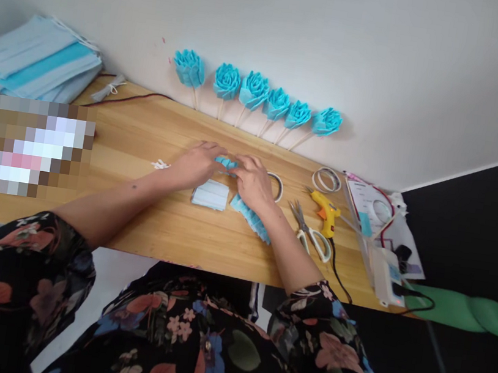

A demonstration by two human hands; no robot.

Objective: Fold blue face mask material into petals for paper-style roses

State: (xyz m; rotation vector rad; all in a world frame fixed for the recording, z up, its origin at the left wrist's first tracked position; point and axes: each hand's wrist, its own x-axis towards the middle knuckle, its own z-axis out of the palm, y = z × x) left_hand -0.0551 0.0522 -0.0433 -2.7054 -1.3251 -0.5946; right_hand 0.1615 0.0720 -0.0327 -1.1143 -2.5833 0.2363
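Observation:
My left hand (196, 165) and my right hand (253, 181) meet over the middle of the wooden table (133, 219). Between their fingertips sits a small folded blue strip (226, 162), pinched from both sides. Just below the hands lies a small stack of pale blue cut pieces (211, 195). A row of pleated blue strips (251, 219) lies partly under my right wrist. A tape roll (277, 185) shows behind my right hand, partly hidden.
Several blue fabric roses on sticks (255, 92) lean against the wall. Scissors (310, 229), a yellow glue gun (325, 211), another tape ring (326, 179) and a power strip (387, 277) lie to the right. A pile of blue face masks (35, 61) sits far left.

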